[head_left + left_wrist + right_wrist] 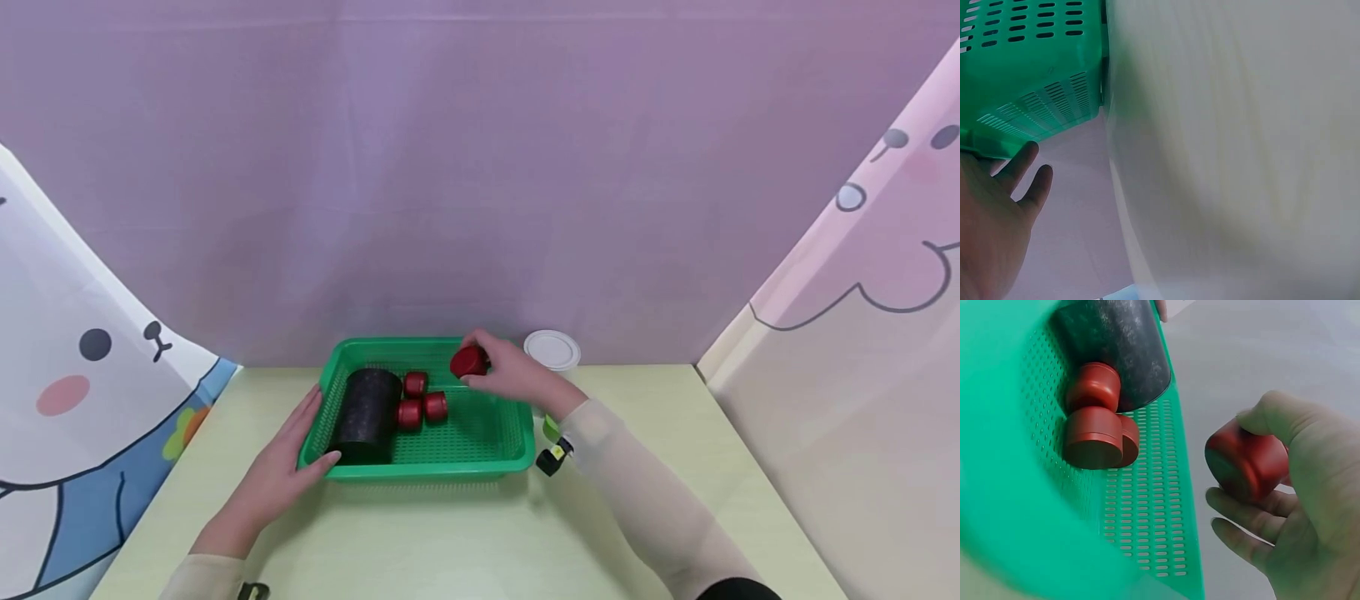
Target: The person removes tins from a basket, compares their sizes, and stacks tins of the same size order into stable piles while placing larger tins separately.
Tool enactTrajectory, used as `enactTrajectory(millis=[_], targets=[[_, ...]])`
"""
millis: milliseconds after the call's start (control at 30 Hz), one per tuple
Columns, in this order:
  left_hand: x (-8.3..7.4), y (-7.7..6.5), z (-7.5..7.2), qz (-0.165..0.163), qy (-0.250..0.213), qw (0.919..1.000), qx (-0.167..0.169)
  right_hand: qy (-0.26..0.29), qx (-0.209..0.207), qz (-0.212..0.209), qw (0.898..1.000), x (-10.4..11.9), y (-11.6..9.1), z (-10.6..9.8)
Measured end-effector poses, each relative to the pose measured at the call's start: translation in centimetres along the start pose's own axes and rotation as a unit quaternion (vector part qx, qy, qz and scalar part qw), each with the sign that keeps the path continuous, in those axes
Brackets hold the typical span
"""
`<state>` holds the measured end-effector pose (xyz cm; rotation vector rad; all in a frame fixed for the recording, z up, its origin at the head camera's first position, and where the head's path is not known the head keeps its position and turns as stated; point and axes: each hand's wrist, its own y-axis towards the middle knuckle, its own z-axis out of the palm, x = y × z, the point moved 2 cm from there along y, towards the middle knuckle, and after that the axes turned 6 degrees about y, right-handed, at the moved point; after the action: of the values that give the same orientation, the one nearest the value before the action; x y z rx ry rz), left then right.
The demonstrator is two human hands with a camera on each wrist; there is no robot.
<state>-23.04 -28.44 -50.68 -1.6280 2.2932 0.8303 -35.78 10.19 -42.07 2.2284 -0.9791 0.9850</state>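
Note:
A green basket (480,468) sits on the table, its slotted side turned toward the left wrist camera. My left hand (279,467) rests against the basket's left end, fingers straight along the side and thumb at the front corner. Over the basket's back right part, my right hand (510,371) pinches a small red tin (1247,459) between thumb and fingers, tilted and raised above the rim. Inside lie a large black cylinder (367,414) and, beside it, three more red tins, one of them in front (1092,439).
Behind the right forearm stands a container with a white lid (552,349), mostly hidden. Something green (551,428) shows beside the right sleeve. A purple cloth (465,183) hangs behind the pale table (420,542), with printed cloths on both sides.

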Motion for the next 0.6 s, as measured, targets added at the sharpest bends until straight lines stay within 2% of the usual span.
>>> enactTrajectory(millis=[167, 400, 600], targets=[[0.0, 0.0, 0.0, 0.0, -0.002, 1.0, -0.001, 0.017, -0.029, -0.003, 0.999, -0.2, -1.7, -0.4], [0.3, 0.1, 0.2, 0.001, 0.0, 1.0, 0.003, 0.009, -0.099, -0.014, 0.995, -1.3, -4.4, -1.0], [0.2, 0.1, 0.0, 0.001, 0.0, 1.0, 0.003, 0.047, -0.149, -0.031, 0.987, -2.3, -6.8, -1.3]])
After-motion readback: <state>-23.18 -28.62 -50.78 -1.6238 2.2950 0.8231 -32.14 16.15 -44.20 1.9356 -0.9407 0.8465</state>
